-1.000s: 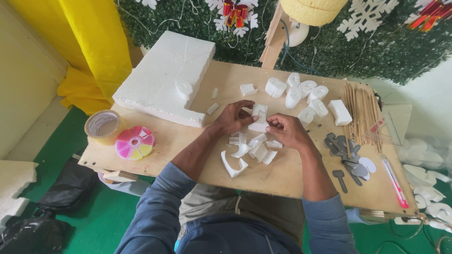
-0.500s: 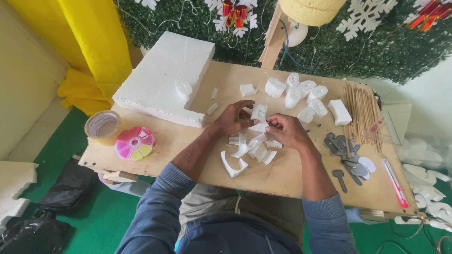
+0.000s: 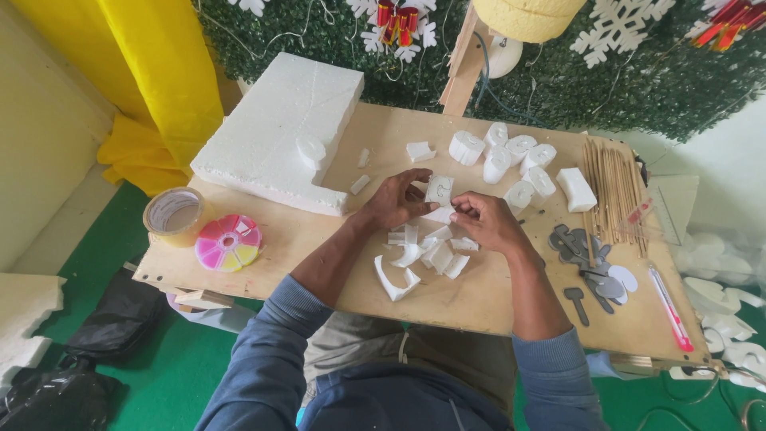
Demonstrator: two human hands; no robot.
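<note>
My left hand (image 3: 396,201) and my right hand (image 3: 482,219) meet above the middle of a wooden table (image 3: 495,295). Between their fingertips they hold a small white foam piece (image 3: 438,190) with a shape cut into it. Just below the hands lie several white foam offcuts (image 3: 427,254), and a curved foam scrap (image 3: 394,282) rests nearer to me. Both forearms wear blue sleeves pushed up.
A large white foam slab (image 3: 275,132) lies at the table's back left. A tape roll (image 3: 173,214) and a round multicoloured box (image 3: 228,241) sit at the left edge. Cut foam shapes (image 3: 511,156), wooden sticks (image 3: 613,190), grey templates (image 3: 586,254) and a pink cutter (image 3: 670,307) lie on the right.
</note>
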